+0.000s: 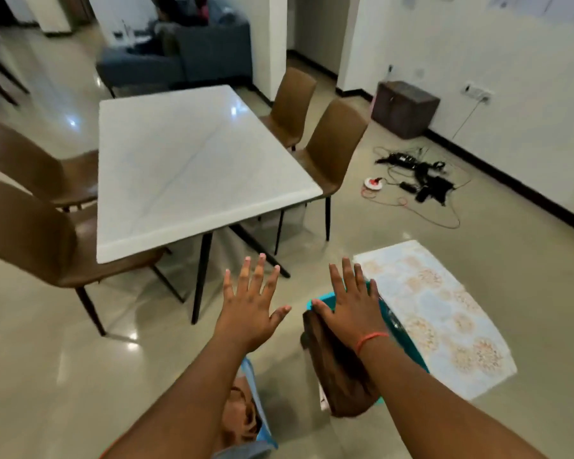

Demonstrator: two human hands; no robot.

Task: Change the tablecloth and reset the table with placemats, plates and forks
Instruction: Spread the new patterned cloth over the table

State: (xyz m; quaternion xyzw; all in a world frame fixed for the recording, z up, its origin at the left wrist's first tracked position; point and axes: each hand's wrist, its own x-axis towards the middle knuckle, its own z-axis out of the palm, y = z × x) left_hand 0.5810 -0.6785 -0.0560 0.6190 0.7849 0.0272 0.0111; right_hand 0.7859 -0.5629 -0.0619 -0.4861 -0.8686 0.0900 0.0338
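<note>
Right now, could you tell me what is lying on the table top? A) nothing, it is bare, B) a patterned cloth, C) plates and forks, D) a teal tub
A: the white table shows only its bare marbled top, while the patterned cloth lies flat on the floor and the teal tub sits low beside it, under the right hand.

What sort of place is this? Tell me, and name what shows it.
Most likely the dining area of a home: a white marble-look dining table with brown chairs around it, and a blue sofa in the room beyond.
</note>
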